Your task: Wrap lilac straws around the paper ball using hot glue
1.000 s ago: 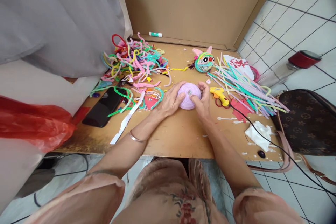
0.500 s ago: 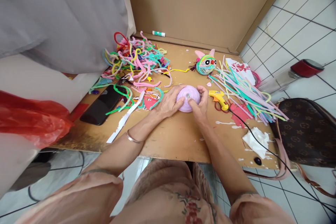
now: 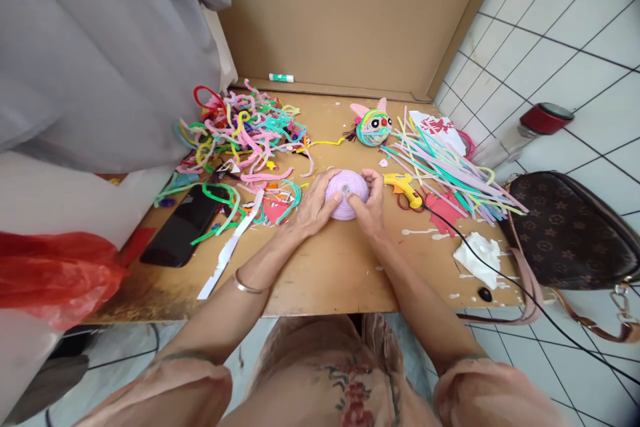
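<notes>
Between my two hands is a round lilac ball wound from pipe cleaners (image 3: 350,183), with a small pale hole in its middle. My left hand (image 3: 319,201) curls round its left side, the thumb pressed near the hole. From the right, my right hand (image 3: 370,205) grips it with the thumb on the front and fingers round the far side. A yellow glue gun (image 3: 406,188) lies just right of my right hand. Farther back stands a striped pipe-cleaner animal head (image 3: 373,127) with pink ears, googly eyes and a red nose.
Tangled pipe cleaners (image 3: 250,123) heap at the back left, near a black phone (image 3: 177,230) and a white paper strip (image 3: 230,250). Straight pipe cleaners (image 3: 450,170) lie at right. A cable crosses the right side beside a tissue (image 3: 479,259) and a brown handbag (image 3: 575,230).
The view has shifted, so the table's contents appear farther left. Both hands keep hold of the lilac ball, with almost no change in grip.
</notes>
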The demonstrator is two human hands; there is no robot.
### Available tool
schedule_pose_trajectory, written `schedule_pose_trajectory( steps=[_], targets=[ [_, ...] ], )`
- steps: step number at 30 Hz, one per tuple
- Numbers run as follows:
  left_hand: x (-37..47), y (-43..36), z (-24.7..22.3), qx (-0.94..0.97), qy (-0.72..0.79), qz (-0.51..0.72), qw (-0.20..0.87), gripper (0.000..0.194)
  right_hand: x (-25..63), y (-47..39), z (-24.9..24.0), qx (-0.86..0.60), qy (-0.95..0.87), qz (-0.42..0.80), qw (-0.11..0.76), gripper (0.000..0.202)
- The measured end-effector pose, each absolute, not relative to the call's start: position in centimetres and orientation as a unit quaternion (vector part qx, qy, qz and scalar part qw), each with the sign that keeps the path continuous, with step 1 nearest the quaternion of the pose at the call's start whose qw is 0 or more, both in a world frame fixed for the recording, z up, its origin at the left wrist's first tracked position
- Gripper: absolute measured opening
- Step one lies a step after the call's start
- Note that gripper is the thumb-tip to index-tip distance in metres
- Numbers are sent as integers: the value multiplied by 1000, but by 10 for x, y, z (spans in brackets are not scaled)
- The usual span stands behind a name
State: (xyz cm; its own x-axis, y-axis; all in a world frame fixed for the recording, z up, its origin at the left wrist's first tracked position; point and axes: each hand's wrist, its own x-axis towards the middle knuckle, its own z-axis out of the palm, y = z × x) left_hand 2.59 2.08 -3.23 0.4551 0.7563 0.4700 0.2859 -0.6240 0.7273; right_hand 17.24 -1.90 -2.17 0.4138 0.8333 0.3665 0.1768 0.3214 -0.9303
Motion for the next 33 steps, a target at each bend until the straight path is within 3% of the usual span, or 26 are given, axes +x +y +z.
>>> schedule_pose_trajectory(
  steps=[18,33],
  targets=[
    [45,38,-18,725,370,453,364,50,176,7,-23,-555,-502,171,641,54],
    [44,24,-30,724,357,469,359,54,175,-5,-30,-542,-527,166,634,51]
  ],
)
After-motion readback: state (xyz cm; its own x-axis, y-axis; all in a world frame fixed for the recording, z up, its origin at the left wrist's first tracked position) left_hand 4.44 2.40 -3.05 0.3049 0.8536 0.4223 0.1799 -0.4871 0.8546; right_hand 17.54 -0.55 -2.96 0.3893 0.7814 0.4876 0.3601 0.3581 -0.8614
